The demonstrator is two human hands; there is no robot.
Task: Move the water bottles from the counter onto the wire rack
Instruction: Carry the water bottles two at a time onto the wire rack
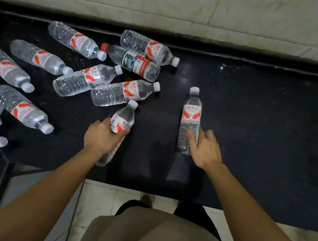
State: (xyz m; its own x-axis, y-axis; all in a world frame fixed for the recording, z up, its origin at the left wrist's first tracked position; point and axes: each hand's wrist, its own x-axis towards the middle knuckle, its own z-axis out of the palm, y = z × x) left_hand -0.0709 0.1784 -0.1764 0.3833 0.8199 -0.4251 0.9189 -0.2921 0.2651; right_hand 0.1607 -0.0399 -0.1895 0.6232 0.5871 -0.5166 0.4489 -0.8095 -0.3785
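One water bottle (191, 113), gripped low on its body by the right hand (206, 148) with thumb and fingers (207, 135) closed round it, over the black surface (256, 124); long axis straight away from the person, white cap at the far end. A second bottle (124, 118), held at mid-body in the left hand (102, 136) with its fingers wrapped round; cap pointing away and slightly right. The loose bottles (114, 93) lie on their sides at the surface's left.

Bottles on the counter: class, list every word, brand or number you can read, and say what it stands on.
White-capped bottles, labels: red characters, too blurred to read.
Red-capped bottle, label: print too small to read.
Nothing else bears text, so nothing can be quoted.
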